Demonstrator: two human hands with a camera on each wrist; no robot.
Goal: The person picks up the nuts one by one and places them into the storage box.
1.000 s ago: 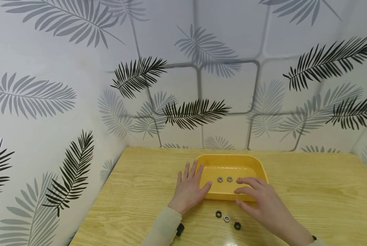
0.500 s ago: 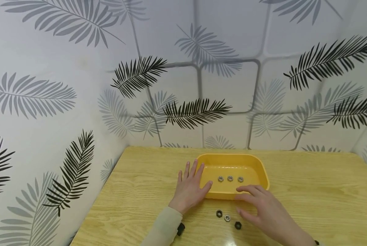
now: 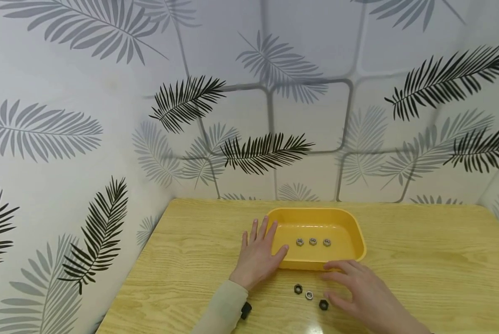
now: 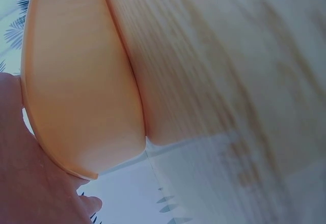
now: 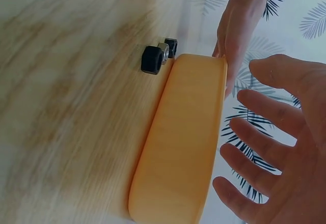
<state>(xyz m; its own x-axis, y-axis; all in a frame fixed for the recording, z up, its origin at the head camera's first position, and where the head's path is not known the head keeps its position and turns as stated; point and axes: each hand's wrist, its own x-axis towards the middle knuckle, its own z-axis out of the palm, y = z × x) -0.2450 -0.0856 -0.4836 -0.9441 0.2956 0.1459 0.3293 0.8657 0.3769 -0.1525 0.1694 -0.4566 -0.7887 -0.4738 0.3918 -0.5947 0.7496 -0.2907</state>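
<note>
A yellow tray [image 3: 349, 234] stands on the table with three silver hex nuts [image 3: 313, 241] in a row on its floor. My left hand [image 3: 255, 260] rests over the tray's left rim, fingers spread and straight. In front of the tray lie a black nut [image 3: 298, 289], a silver nut [image 3: 309, 295] and a second black nut [image 3: 324, 305]. My right hand [image 3: 364, 290] hovers just right of these, thumb near the closest black nut, its fingers apart and holding nothing. In the right wrist view the loose nuts line up beside the tray wall [image 5: 178, 137].
The light wood table [image 3: 420, 250] meets a leaf-patterned wall [image 3: 316, 176] right behind the tray. Wood surface extends to both sides of it. A black object [image 3: 245, 310] sits at the left wrist.
My right hand has drawn back from over the tray toward the loose nuts. A third silver nut now shows in the tray, where the right fingers were before. The left hand stays put.
</note>
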